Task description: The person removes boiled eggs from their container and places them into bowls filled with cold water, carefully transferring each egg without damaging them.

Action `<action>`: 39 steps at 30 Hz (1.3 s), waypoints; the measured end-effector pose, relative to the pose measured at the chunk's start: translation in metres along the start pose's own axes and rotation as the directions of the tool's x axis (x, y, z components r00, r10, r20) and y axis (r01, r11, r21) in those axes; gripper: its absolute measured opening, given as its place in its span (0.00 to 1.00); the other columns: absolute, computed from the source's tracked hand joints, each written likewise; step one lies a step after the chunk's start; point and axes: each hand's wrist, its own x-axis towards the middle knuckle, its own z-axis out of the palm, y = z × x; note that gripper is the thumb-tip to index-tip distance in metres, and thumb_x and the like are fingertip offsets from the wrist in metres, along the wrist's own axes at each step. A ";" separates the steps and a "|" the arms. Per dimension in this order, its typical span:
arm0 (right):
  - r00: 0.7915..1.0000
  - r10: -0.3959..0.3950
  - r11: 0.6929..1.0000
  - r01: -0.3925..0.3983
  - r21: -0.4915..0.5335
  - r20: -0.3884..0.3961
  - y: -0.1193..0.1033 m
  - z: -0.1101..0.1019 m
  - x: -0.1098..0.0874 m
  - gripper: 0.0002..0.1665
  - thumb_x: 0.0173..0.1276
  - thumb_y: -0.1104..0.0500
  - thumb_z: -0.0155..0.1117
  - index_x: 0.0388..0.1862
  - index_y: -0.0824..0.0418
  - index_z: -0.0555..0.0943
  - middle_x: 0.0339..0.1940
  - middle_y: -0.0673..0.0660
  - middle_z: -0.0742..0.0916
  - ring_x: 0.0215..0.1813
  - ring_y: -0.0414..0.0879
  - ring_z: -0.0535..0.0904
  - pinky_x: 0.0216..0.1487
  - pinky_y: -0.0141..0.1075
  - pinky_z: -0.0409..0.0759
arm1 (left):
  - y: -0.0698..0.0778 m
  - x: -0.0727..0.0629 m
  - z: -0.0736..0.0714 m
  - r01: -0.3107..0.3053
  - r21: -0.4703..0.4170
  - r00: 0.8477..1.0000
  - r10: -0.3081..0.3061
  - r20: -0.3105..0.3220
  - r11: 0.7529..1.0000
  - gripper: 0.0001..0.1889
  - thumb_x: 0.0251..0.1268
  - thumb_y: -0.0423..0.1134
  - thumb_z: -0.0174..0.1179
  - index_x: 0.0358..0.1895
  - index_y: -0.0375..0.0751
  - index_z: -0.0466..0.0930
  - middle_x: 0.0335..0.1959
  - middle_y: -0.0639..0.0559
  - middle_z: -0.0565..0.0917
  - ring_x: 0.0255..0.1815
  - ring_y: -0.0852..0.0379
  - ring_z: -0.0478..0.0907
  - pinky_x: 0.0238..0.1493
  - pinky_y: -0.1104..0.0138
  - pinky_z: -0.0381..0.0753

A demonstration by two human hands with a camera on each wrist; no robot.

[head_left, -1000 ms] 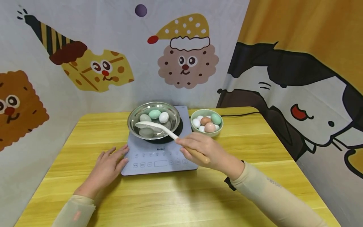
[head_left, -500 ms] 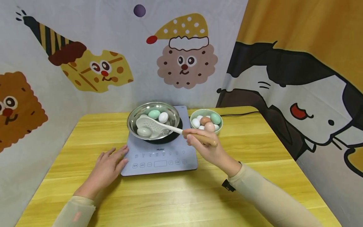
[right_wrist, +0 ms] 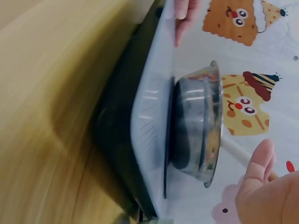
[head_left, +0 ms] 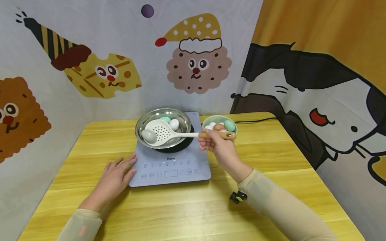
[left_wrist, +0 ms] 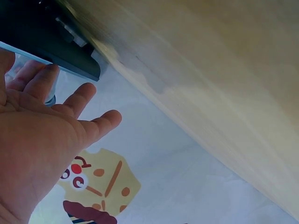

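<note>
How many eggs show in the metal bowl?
3: green egg at the back, white egg beside it, grey egg at left by the skimmer, which may hide others.

Basin [head_left: 184, 121] on cooktop [head_left: 181, 157], bowl [head_left: 221, 119] of eggs [head_left: 230, 126] just right of cooktop.

The head view looks forward-down; nearer wrist views share its cooktop [head_left: 171, 168].
</note>
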 end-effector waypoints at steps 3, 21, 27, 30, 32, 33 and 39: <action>0.999 0.037 0.999 -0.036 0.039 -0.015 -0.002 0.002 0.002 0.19 0.84 0.56 0.57 0.59 0.70 0.82 0.37 0.57 0.94 0.34 0.43 0.89 0.40 0.34 0.92 | 0.000 0.000 0.000 -0.001 0.000 1.000 0.001 0.000 1.000 0.26 0.84 0.45 0.57 0.79 0.41 0.73 0.82 0.44 0.71 0.78 0.20 0.64 0.77 0.23 0.51; 0.999 0.031 0.986 -0.023 0.163 -0.044 -0.036 -0.030 -0.003 0.17 0.88 0.54 0.53 0.53 0.64 0.85 0.37 0.56 0.95 0.33 0.43 0.88 0.39 0.32 0.91 | 0.000 0.001 -0.001 -0.008 0.005 1.000 0.008 0.001 1.000 0.26 0.85 0.45 0.57 0.78 0.40 0.73 0.82 0.44 0.71 0.78 0.20 0.64 0.77 0.22 0.51; 0.997 0.001 0.988 0.012 0.157 -0.081 -0.052 -0.067 -0.011 0.17 0.88 0.53 0.53 0.52 0.60 0.87 0.39 0.55 0.95 0.37 0.43 0.89 0.44 0.31 0.91 | -0.001 0.001 -0.001 -0.006 0.002 1.000 0.006 -0.001 1.000 0.26 0.85 0.45 0.57 0.78 0.41 0.73 0.82 0.44 0.71 0.78 0.20 0.64 0.77 0.22 0.51; 0.992 -0.014 0.986 0.034 0.166 -0.124 -0.058 -0.087 -0.016 0.17 0.87 0.51 0.56 0.53 0.60 0.87 0.39 0.55 0.95 0.39 0.43 0.90 0.45 0.31 0.92 | -0.001 0.001 -0.001 -0.006 0.003 1.000 0.006 -0.001 1.000 0.26 0.84 0.45 0.57 0.78 0.41 0.73 0.82 0.44 0.71 0.78 0.20 0.64 0.77 0.22 0.51; 0.987 -0.028 0.984 0.055 0.167 -0.160 -0.062 -0.100 -0.018 0.16 0.86 0.51 0.59 0.53 0.61 0.87 0.39 0.55 0.94 0.40 0.43 0.91 0.45 0.32 0.92 | -0.001 0.001 0.000 -0.005 0.002 1.000 0.005 0.000 1.000 0.26 0.84 0.45 0.57 0.78 0.41 0.73 0.82 0.44 0.72 0.78 0.20 0.64 0.77 0.22 0.51; 0.983 -0.037 0.984 0.068 0.166 -0.181 -0.063 -0.107 -0.019 0.16 0.85 0.51 0.60 0.52 0.61 0.88 0.39 0.56 0.94 0.40 0.43 0.92 0.45 0.33 0.92 | -0.001 0.001 0.000 -0.005 0.001 1.000 0.005 -0.001 1.000 0.26 0.84 0.45 0.58 0.78 0.41 0.73 0.82 0.44 0.72 0.78 0.20 0.64 0.77 0.22 0.51; 0.947 -0.066 0.985 0.111 0.130 -0.314 -0.069 -0.138 -0.018 0.15 0.80 0.51 0.68 0.52 0.62 0.87 0.38 0.55 0.94 0.41 0.44 0.92 0.44 0.34 0.93 | -0.001 0.001 -0.001 -0.002 0.000 1.000 0.002 0.001 1.000 0.26 0.84 0.45 0.57 0.78 0.41 0.73 0.82 0.44 0.72 0.78 0.20 0.64 0.76 0.22 0.52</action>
